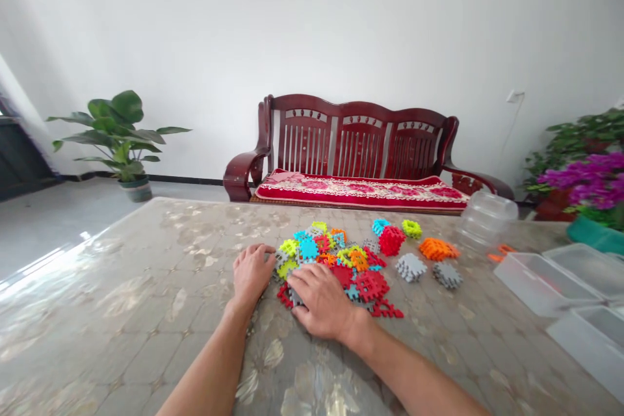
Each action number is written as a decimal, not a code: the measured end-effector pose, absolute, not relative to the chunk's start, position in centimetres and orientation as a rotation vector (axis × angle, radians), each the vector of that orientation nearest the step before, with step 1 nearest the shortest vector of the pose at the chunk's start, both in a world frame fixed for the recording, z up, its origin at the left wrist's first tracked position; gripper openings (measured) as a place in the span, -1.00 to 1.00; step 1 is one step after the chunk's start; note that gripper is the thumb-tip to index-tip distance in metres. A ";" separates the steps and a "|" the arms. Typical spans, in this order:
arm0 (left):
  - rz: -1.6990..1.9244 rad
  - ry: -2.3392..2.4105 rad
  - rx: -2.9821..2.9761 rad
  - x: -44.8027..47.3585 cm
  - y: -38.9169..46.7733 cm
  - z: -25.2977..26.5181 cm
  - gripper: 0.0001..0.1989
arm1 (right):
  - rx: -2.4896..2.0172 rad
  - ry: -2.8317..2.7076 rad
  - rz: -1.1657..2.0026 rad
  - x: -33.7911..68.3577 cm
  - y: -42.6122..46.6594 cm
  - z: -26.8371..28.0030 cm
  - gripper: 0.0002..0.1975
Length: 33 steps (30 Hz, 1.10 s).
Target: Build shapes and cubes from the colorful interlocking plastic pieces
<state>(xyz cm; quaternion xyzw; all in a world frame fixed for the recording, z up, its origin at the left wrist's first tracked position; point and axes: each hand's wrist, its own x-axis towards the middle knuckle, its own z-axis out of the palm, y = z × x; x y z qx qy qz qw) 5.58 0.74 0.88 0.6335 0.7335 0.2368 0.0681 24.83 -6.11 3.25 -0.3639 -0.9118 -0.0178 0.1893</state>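
Note:
A heap of flat, notched plastic building pieces (pixel 344 274) in red, blue, yellow-green, orange and grey lies on the table before me. My left hand (pixel 252 273) rests at the heap's left edge, fingers stretched toward it and nothing visibly held. Over the near left side of the heap is my right hand (pixel 322 299), its fingers and thumb apart, touching pieces. Some grey shows between them; what lies under the palm is hidden. Right of the heap are separate clusters: red pieces (pixel 391 241), orange pieces (pixel 437 249), light grey pieces (pixel 410 268) and dark grey pieces (pixel 447 275).
Clear plastic boxes (pixel 531 283) stand at the table's right side, with stacked transparent containers (pixel 487 218) behind them. Beyond the patterned table (pixel 121 312) is a wooden bench (pixel 361 136). A potted plant (pixel 124 136) stands at left, purple flowers (pixel 592 179) at right.

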 end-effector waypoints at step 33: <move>0.660 2.197 1.910 5.5 0.9 1.1 -0.63 | -1.336 -1.958 -0.023 36.3 -7.0 1.2 -0.59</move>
